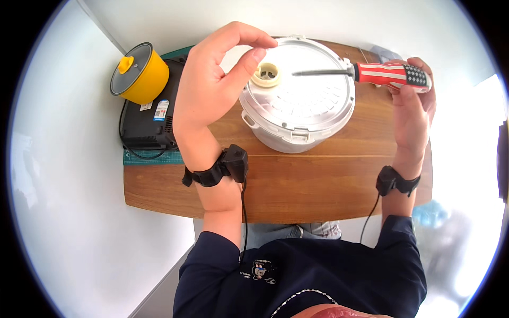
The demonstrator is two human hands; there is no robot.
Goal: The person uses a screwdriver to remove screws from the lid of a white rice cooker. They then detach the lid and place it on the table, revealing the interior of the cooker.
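Observation:
In my right hand (413, 108) is a screwdriver (374, 73), its red, white and black handle gripped by the fingers and its dark shaft pointing left. The shaft extends over the silvery top of a round white appliance (313, 61), with the tip near a cream-coloured round fitting (266, 75). My left hand (222, 74) curves over the appliance's left side, thumb and index finger apart around a gap. Its index fingertip lies at the far rim, and the thumb is just above the fitting; whether they touch the surface I cannot tell.
A yellow pot (142, 79) with a dark lid stands on a black appliance (146, 127) at the left, over a green mat (140, 158). All rest on a wooden table (313, 185). Cables hang from black wrist straps on both my arms. White walls bound the table.

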